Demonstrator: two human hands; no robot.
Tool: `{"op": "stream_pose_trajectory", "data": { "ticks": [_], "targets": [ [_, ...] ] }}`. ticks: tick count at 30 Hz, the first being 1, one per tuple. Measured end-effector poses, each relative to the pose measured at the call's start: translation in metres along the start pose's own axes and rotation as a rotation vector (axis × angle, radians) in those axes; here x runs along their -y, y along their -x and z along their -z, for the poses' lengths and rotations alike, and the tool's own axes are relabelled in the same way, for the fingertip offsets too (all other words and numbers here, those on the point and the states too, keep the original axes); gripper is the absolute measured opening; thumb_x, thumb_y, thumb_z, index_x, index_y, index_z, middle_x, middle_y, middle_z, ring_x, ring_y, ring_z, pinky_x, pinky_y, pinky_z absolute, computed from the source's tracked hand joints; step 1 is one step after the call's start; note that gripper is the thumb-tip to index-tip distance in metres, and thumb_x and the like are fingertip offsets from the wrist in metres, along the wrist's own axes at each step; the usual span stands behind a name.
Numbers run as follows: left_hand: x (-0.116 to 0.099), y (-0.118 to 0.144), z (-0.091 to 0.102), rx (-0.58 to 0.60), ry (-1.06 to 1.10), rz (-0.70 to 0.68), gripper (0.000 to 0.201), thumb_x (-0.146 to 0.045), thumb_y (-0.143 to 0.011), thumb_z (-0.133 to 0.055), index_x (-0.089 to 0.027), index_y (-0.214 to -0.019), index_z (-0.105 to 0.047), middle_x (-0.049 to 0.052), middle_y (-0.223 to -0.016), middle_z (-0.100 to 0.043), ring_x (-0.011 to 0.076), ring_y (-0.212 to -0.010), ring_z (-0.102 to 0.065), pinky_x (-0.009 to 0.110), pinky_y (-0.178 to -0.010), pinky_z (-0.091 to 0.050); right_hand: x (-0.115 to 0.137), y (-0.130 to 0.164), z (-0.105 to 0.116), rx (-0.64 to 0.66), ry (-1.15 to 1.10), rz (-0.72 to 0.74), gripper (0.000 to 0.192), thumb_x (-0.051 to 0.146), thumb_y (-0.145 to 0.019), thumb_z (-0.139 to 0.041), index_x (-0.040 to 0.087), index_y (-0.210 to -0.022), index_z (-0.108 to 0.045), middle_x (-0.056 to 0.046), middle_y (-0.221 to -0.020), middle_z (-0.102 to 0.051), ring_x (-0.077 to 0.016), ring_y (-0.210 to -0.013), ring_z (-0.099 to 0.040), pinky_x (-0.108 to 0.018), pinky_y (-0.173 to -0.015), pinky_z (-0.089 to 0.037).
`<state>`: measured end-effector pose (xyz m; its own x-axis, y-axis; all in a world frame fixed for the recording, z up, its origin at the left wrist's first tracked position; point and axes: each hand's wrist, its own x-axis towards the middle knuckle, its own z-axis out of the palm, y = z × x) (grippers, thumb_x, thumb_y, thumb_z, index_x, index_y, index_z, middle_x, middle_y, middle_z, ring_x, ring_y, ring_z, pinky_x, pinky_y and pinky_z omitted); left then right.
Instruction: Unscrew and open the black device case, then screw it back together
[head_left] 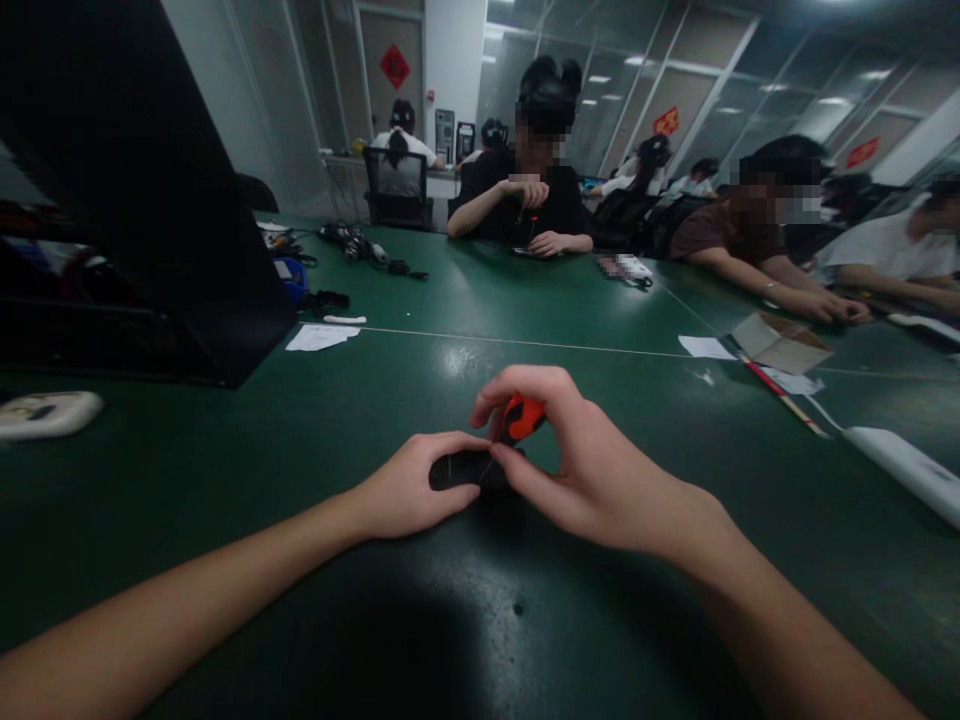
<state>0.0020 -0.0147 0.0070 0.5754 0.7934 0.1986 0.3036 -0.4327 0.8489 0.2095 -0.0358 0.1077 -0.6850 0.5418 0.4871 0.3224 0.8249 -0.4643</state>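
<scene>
left hand (409,490): lying flat-ish on the green table (225,470), fingers curled over the left end of a small black gadget (459,469) and pressing it down so it stays put.
right hand (577,460): fingertips bunched in a pinch round the orange-and-black handle of a small screwdriver (520,420).
screwdriver: standing nearly upright, handle tipped toward about 1 o'clock, thin shaft running down toward 7 o'clock. The tip looks to land on the gadget's right end, though it's too dark to be sure it touches.
gadget: dead center, long axis 9 to 3 o'clock, right between both hands.
nearer hand: left is on it; right only reaches it through the tool.
around: people across the table at 12, cardboard box (780,343) at 2 o'clock.
</scene>
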Motion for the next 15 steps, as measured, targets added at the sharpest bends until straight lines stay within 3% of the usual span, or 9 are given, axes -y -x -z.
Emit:
{"op": "stream_pose_trajectory", "data": {
  "ticks": [4,9,12,15],
  "targets": [
    [0.0003,-0.0018,0.0042,0.045,0.056,0.056,0.041,-0.024,-0.083,-0.072,-0.018,-0.123,-0.068,0.008,-0.123,-0.073,0.0284,-0.114,-0.066,0.041,-0.103,-0.048,0.0024,-0.0007,0.0005,0.012,-0.041,-0.04,0.055,0.0,-0.088,-0.056,0.022,-0.135,-0.038,-0.008,-0.127,-0.057,-0.0154,-0.103,-0.062,-0.028,-0.088,-0.053],
    [0.0032,-0.0024,0.0069,0.073,0.051,0.023,0.042,-0.025,-0.084,-0.071,-0.019,-0.125,-0.068,0.007,-0.127,-0.072,0.0285,-0.116,-0.065,0.041,-0.104,-0.047,-0.0005,-0.0026,0.0046,-0.023,0.101,-0.03,0.028,0.021,-0.092,-0.068,0.02,-0.113,-0.05,-0.004,-0.105,-0.061,-0.0156,-0.089,-0.061,-0.028,-0.079,-0.051],
    [0.0052,-0.0021,0.0073,0.085,0.023,-0.005,0.04,-0.026,-0.085,-0.07,-0.02,-0.125,-0.068,0.005,-0.125,-0.072,0.0276,-0.115,-0.065,0.04,-0.103,-0.048,0.001,-0.0034,0.008,-0.016,0.124,-0.068,0.019,0.012,-0.093,-0.061,0.018,-0.108,-0.052,-0.004,-0.102,-0.061,-0.014,-0.088,-0.06,-0.026,-0.078,-0.05],
    [0.0063,-0.0017,0.0078,0.076,-0.009,-0.024,0.042,-0.027,-0.085,-0.07,-0.02,-0.127,-0.066,0.006,-0.125,-0.072,0.0274,-0.117,-0.065,0.039,-0.103,-0.048,0.0041,-0.0039,0.0092,0.018,0.081,-0.092,0.029,0.001,-0.085,-0.058,0.018,-0.108,-0.053,-0.005,-0.108,-0.061,-0.0142,-0.094,-0.06,-0.025,-0.081,-0.05]
  ]
}}
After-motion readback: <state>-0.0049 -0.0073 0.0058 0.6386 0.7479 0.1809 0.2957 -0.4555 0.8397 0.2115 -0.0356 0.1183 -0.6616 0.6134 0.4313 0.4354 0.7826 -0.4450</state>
